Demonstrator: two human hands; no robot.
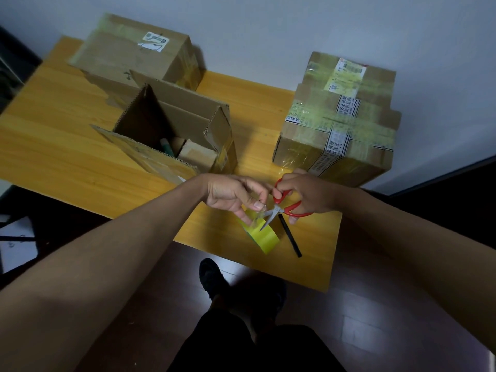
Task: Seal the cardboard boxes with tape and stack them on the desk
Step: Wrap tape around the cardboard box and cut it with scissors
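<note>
An open cardboard box (171, 135) stands mid-desk with its flaps up and small items inside. Behind it at the back left sits a closed, taped box (134, 55). A stack of three taped boxes (338, 122) stands at the right. Near the desk's front edge my left hand (233, 194) pinches a clear strip pulled from the yellow tape roll (264, 236), which hangs just below it. My right hand (308, 194) grips red-handled scissors (284, 205), their blades at the strip.
A black pen (290, 234) lies on the wooden desk (67, 146) next to the roll. A white wall runs behind the desk. Below the front edge are dark floorboards, my legs and a shoe (212, 275).
</note>
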